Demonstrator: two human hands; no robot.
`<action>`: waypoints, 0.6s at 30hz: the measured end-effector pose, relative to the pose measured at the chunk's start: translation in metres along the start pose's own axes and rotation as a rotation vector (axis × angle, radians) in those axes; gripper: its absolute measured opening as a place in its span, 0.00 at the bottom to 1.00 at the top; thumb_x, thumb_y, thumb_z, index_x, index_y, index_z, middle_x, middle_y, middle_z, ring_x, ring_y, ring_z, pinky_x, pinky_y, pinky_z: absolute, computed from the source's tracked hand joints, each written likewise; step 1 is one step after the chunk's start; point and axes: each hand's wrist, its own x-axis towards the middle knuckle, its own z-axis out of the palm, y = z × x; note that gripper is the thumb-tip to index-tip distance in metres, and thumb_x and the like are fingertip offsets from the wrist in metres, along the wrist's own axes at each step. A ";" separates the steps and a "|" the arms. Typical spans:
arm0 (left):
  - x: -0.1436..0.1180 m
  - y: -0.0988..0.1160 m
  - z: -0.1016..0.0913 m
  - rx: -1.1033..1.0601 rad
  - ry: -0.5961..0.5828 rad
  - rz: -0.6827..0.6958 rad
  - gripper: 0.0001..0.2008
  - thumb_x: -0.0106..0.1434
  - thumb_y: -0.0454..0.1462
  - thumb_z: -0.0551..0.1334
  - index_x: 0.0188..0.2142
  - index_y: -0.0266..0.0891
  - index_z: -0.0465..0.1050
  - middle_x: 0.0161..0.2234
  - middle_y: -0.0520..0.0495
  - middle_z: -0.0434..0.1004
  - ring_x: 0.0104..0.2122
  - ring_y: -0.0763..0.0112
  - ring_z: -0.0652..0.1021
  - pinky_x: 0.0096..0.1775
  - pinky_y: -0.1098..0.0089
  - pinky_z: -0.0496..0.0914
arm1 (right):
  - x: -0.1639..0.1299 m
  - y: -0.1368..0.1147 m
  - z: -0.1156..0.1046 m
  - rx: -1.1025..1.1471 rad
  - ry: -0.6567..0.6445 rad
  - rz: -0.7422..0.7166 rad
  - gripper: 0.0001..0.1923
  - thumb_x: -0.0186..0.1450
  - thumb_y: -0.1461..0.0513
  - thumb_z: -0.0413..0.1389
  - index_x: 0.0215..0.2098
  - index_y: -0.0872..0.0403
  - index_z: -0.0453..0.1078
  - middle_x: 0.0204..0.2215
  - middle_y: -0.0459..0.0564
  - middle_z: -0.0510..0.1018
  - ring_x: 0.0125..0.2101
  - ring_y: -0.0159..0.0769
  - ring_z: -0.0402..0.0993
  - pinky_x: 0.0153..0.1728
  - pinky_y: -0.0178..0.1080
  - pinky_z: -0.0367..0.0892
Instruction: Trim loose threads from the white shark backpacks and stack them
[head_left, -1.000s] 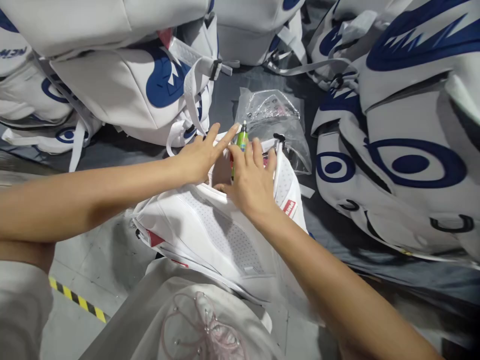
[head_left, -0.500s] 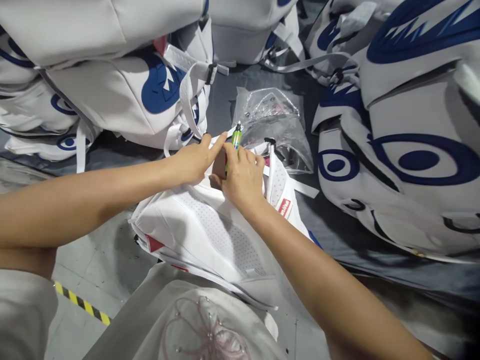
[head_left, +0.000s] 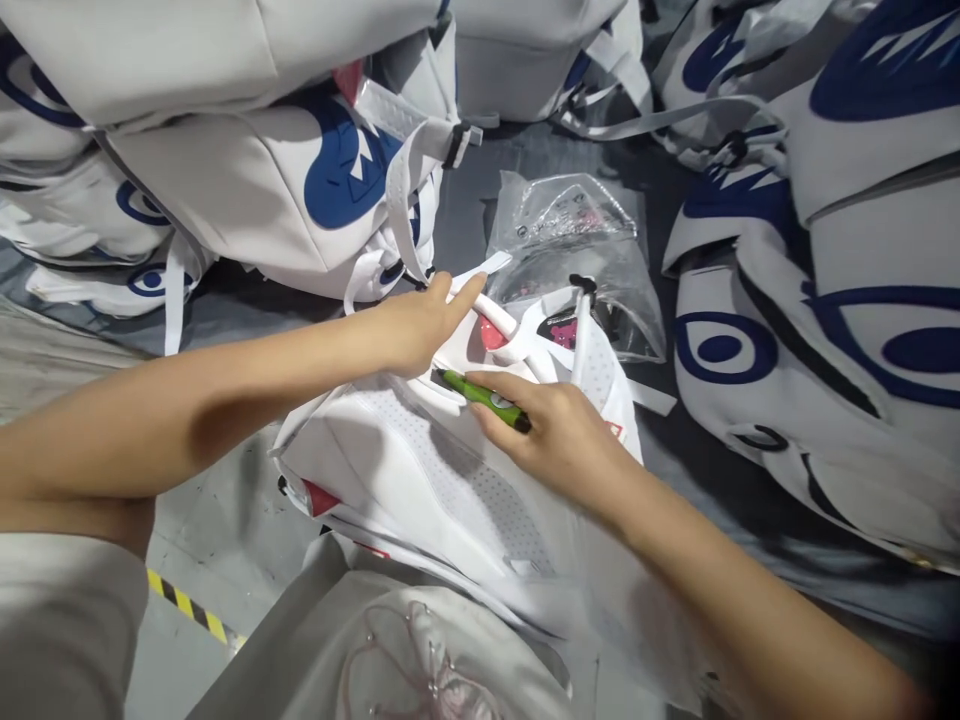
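A white backpack (head_left: pixel 420 480) with dotted mesh padding and red patches lies in front of me, against my lap. My right hand (head_left: pixel 555 425) is shut on a green marker pen (head_left: pixel 491 402). The pen's dark tip points left, at the bag's upper part close to my left hand. My left hand (head_left: pixel 420 325) grips the backpack's top near the white straps, with one finger stretched out and the others partly hidden. Just beyond it a red piece (head_left: pixel 492 334) shows between folds of white fabric. A dark tag with a pink figure (head_left: pixel 561 332) sits farther right.
White backpacks with blue eye prints are stacked at the left (head_left: pixel 217 180) and right (head_left: pixel 750 340). A clear plastic bag (head_left: pixel 574 225) lies behind my backpack on the dark table surface (head_left: pixel 480 200). Yellow-and-black tape (head_left: pixel 187 605) marks the floor at lower left.
The pen was upright between my hands; it now lies tilted, tip to the left. My right hand has moved right and nearer to me, uncovering the red piece. My left hand stays on the bag.
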 end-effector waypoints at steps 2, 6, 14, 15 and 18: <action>0.000 0.000 -0.002 -0.017 -0.010 0.006 0.56 0.59 0.30 0.62 0.71 0.43 0.18 0.69 0.29 0.44 0.54 0.54 0.75 0.48 0.64 0.72 | 0.009 -0.005 0.006 -0.109 -0.001 -0.006 0.17 0.68 0.61 0.53 0.53 0.53 0.75 0.30 0.49 0.84 0.28 0.39 0.80 0.29 0.36 0.63; 0.002 0.001 -0.005 -0.026 -0.057 0.000 0.59 0.58 0.29 0.63 0.71 0.45 0.16 0.70 0.28 0.39 0.54 0.54 0.75 0.49 0.64 0.72 | 0.014 -0.021 0.011 -0.257 0.005 -0.005 0.17 0.69 0.62 0.51 0.53 0.53 0.75 0.30 0.49 0.84 0.28 0.38 0.79 0.27 0.36 0.58; 0.002 0.002 -0.006 -0.031 -0.048 -0.001 0.59 0.56 0.28 0.63 0.71 0.44 0.18 0.70 0.28 0.40 0.56 0.51 0.75 0.51 0.62 0.72 | 0.014 -0.036 0.009 -0.386 -0.063 0.060 0.15 0.70 0.61 0.51 0.51 0.52 0.75 0.30 0.49 0.83 0.28 0.39 0.78 0.25 0.38 0.50; 0.001 0.002 -0.007 -0.035 -0.052 -0.005 0.59 0.55 0.27 0.63 0.71 0.45 0.18 0.70 0.29 0.41 0.56 0.50 0.75 0.51 0.62 0.72 | 0.014 -0.036 0.009 -0.389 -0.060 0.065 0.15 0.70 0.61 0.50 0.51 0.52 0.74 0.31 0.49 0.84 0.28 0.39 0.78 0.25 0.38 0.50; 0.000 0.003 -0.008 -0.056 -0.046 -0.003 0.58 0.55 0.27 0.62 0.71 0.45 0.19 0.70 0.29 0.42 0.56 0.51 0.75 0.50 0.61 0.72 | 0.012 -0.036 0.011 -0.410 -0.059 0.092 0.14 0.70 0.61 0.50 0.49 0.52 0.75 0.31 0.49 0.84 0.28 0.40 0.78 0.25 0.38 0.49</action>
